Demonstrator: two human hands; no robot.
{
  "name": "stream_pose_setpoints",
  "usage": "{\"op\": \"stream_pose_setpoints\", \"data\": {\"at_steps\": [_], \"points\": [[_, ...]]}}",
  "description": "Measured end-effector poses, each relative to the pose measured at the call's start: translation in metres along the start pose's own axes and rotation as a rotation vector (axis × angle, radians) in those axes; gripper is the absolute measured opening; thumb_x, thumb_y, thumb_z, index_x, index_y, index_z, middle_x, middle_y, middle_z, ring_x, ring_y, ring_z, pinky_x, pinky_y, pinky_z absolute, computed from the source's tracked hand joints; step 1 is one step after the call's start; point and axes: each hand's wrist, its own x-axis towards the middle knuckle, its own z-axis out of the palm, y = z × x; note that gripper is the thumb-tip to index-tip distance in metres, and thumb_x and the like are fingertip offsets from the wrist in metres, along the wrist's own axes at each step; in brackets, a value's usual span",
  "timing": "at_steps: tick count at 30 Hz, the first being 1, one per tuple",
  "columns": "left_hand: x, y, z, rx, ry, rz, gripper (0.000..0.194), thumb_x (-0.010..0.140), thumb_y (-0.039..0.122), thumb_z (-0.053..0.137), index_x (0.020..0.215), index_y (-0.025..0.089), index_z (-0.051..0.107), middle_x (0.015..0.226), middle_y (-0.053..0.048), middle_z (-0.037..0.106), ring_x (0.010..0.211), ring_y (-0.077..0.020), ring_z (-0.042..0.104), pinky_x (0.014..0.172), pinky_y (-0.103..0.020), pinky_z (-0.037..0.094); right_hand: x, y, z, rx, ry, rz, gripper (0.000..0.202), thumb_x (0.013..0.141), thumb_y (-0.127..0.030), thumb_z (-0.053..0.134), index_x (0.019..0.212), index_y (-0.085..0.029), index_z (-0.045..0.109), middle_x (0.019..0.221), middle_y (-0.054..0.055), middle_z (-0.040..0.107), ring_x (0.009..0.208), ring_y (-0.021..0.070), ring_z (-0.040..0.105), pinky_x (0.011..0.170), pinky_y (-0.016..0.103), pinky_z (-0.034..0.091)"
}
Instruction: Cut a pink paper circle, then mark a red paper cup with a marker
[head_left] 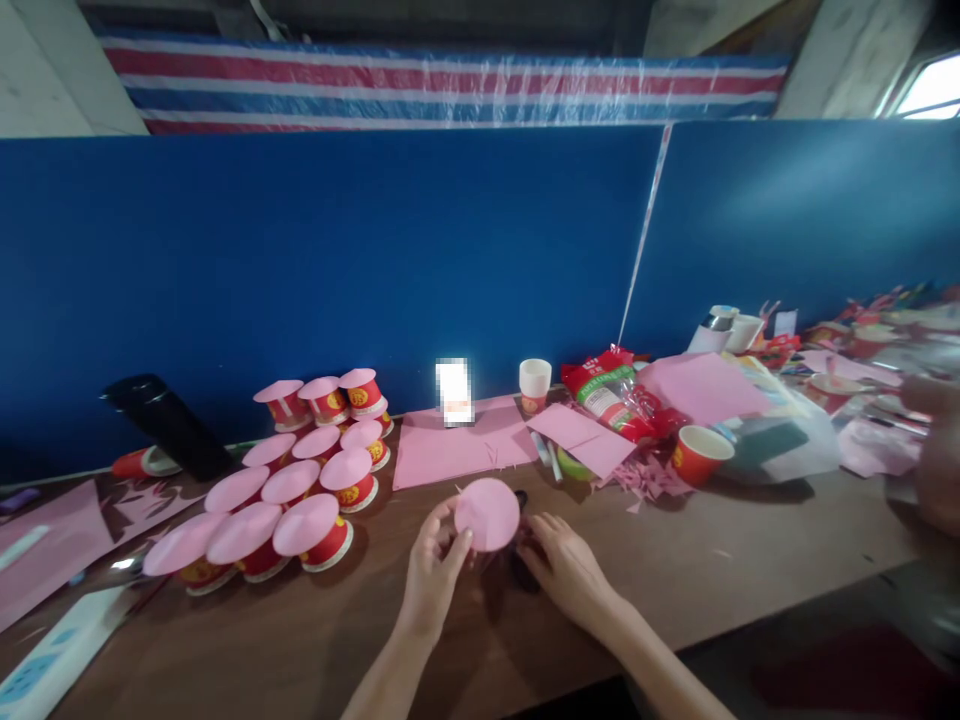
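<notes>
A: Grip, left to right?
B: I see the left hand [433,572] pinching a pink disc [489,512] by its lower-left edge; round, no long axis.
A: Next over?
B: Dark object [524,570], maybe scissors, just right of it, right hand [568,562] nearest. Can't tell if that hand holds it.

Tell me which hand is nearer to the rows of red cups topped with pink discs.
The left hand. It holds a pink paper disc to the right of the topped cups; the right hand is farther from them, on the far side of that disc.
</notes>
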Motion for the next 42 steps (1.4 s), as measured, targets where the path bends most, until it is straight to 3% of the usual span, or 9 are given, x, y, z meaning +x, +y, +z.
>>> {"op": "stream_pose_setpoints", "data": {"at_steps": [3, 7, 14, 19, 23, 26, 29, 36, 42], "points": [[-0.016, -0.012, -0.004, 0.159, -0.058, 0.041, 0.035, 0.075, 0.033, 0.057, 0.105, 0.015, 0.055, 0.091, -0.008, 0.064, 0.079, -0.0164, 0.06, 0.069, -0.026, 0.048, -0.011, 0.004, -0.001, 0.306, 0.006, 0.014, 0.03, 0.087, -0.026, 0.042, 0.116, -0.019, 0.047, 0.107, 0.009, 0.058, 0.098, 0.0198, 0.054, 0.085, 0.031, 0.042], [-0.029, -0.026, -0.004, 0.308, -0.09, 0.067, 0.03, 0.076, 0.033, 0.055, 0.1, 0.015, 0.059, 0.099, -0.01, 0.063, 0.089, -0.0195, 0.059, 0.079, -0.03, 0.047, -0.024, 0.009, -0.002, 0.557, 0.071, 0.137, 0.033, 0.089, -0.032, 0.04, 0.119, -0.02, 0.044, 0.115, 0.009, 0.055, 0.106, 0.0187, 0.051, 0.09, 0.03, 0.041], [-0.034, -0.027, 0.013, 0.357, -0.181, 0.071, 0.029, 0.078, 0.033, 0.052, 0.101, 0.015, 0.058, 0.098, -0.01, 0.064, 0.088, -0.0181, 0.059, 0.08, -0.03, 0.047, -0.026, 0.021, -0.001, 0.5, 0.136, 0.195, 0.04, 0.079, -0.025, 0.053, 0.118, -0.018, 0.045, 0.084, 0.003, 0.06, 0.073, 0.0152, 0.057, 0.072, 0.028, 0.047], [-0.025, -0.019, 0.008, 0.442, -0.252, 0.088, 0.034, 0.082, 0.031, 0.047, 0.113, 0.019, 0.05, 0.094, -0.008, 0.064, 0.081, -0.0162, 0.061, 0.068, -0.027, 0.051, -0.017, 0.035, -0.013, 0.423, 0.17, 0.186, 0.039, 0.078, -0.024, 0.052, 0.116, -0.018, 0.046, 0.082, 0.002, 0.059, 0.07, 0.015, 0.056, 0.067, 0.027, 0.046], [-0.009, -0.014, -0.021, 0.879, -0.266, 0.425, 0.031, 0.078, 0.03, 0.052, 0.107, 0.023, 0.057, 0.107, -0.008, 0.061, 0.101, -0.0226, 0.055, 0.089, -0.04, 0.044, 0.013, 0.042, -0.037, 0.384, 0.185, 0.11, 0.037, 0.079, -0.024, 0.05, 0.116, -0.018, 0.045, 0.094, 0.005, 0.06, 0.079, 0.016, 0.057, 0.07, 0.027, 0.046], [-0.001, -0.02, -0.045, 1.094, -0.237, 0.543, 0.03, 0.077, 0.028, 0.053, 0.106, 0.023, 0.058, 0.109, -0.008, 0.06, 0.101, -0.0242, 0.054, 0.088, -0.043, 0.044, 0.048, 0.045, -0.051, 0.282, 0.177, 0.065, 0.037, 0.079, -0.023, 0.048, 0.115, -0.017, 0.045, 0.074, 0.0, 0.059, 0.065, 0.014, 0.056, 0.064, 0.026, 0.045], [0.0, -0.034, -0.06, 1.172, -0.153, 0.582, 0.029, 0.076, 0.029, 0.054, 0.104, 0.022, 0.058, 0.11, -0.009, 0.06, 0.101, -0.0237, 0.056, 0.087, -0.043, 0.046, 0.086, 0.049, -0.052, 0.204, 0.2, 0.043, 0.037, 0.077, -0.021, 0.049, 0.115, -0.019, 0.046, 0.07, -0.002, 0.057, 0.062, 0.0134, 0.056, 0.06, 0.024, 0.044], [0.001, -0.048, -0.066, 1.169, -0.104, 0.618, 0.023, 0.079, 0.032, 0.051, 0.097, 0.022, 0.061, 0.108, -0.009, 0.062, 0.101, -0.0221, 0.057, 0.086, -0.042, 0.047, 0.163, 0.04, -0.008, 0.13, 0.078, 0.095, 0.038, 0.078, -0.017, 0.047, 0.116, -0.012, 0.045, 0.072, 0.002, 0.061, 0.063, 0.0135, 0.058, 0.061, 0.025, 0.046], [0.002, -0.046, -0.067, 1.155, -0.122, 0.625, 0.023, 0.078, 0.031, 0.052, 0.097, 0.023, 0.062, 0.107, -0.008, 0.063, 0.1, -0.023, 0.058, 0.086, -0.043, 0.048, 0.185, 0.021, 0.024, -0.039, -0.036, 0.063, 0.043, 0.082, -0.026, 0.047, 0.122, -0.012, 0.042, 0.098, 0.01, 0.063, 0.085, 0.0189, 0.06, 0.072, 0.027, 0.044]]}}
